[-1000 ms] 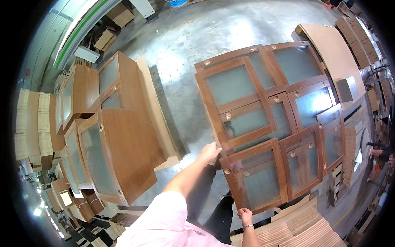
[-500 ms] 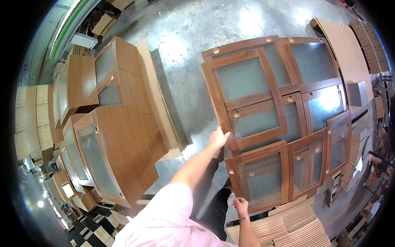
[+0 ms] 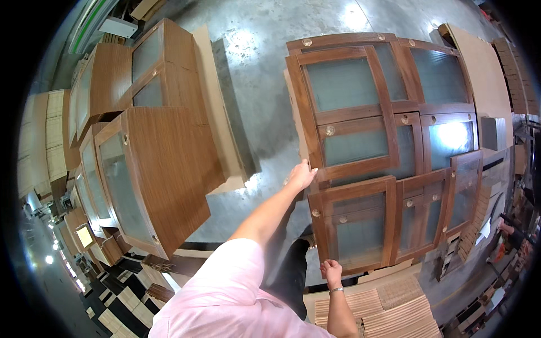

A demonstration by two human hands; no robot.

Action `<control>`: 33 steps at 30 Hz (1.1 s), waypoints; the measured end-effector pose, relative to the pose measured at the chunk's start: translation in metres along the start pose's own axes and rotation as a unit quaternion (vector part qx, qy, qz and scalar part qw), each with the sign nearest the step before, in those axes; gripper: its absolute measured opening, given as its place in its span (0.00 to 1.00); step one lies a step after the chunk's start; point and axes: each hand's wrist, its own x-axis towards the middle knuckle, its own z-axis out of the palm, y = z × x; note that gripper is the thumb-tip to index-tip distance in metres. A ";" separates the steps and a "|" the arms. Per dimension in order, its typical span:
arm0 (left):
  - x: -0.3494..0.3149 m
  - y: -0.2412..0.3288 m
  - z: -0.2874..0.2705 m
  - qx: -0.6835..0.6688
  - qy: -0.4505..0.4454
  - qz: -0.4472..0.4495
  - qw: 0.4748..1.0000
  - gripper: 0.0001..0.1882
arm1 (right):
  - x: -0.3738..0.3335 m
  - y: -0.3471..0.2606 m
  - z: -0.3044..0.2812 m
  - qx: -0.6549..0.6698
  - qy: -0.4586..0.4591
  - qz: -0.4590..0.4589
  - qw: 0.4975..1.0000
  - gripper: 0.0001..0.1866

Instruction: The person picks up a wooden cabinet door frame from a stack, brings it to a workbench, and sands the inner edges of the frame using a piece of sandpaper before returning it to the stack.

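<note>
Brown wood-framed glass cabinet doors lie in overlapping stacks to my right. My left hand (image 3: 301,176) is closed at the lower left corner of the upper-left door (image 3: 344,84), thumb on the frame; its other fingers are partly hidden at the edge. My right hand (image 3: 331,271), with a band at the wrist, is closed with curled fingers at the near left corner of the nearest door (image 3: 360,239). Its fingertips meet the frame there, though the exact hold is hard to make out. Round pale spots sit along the door frames.
Brown cabinets (image 3: 163,163) with glass fronts stand at left on a cardboard sheet (image 3: 217,112). Grey concrete floor (image 3: 259,84) runs between them and the doors. Stacked wooden strips (image 3: 400,315) lie near right. A tan board (image 3: 479,67) and a grey block (image 3: 493,134) are beyond the doors.
The whole view has shifted, so doors and cabinets appear higher. My right hand has come closer against the nearest door's corner. My left hand stays at its door's edge.
</note>
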 end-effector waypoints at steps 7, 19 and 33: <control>-0.035 -0.022 0.038 0.028 0.012 0.016 0.999 0.26 | -0.017 0.029 -0.026 -0.012 0.002 -0.010 1.000 0.07; -0.001 -0.002 0.028 -0.011 0.092 -0.016 0.996 0.31 | -0.030 0.085 -0.065 -0.032 0.054 0.007 0.998 0.09; 0.030 0.022 0.018 0.063 0.103 0.009 0.993 0.35 | -0.019 0.092 -0.021 0.042 0.021 0.018 0.999 0.10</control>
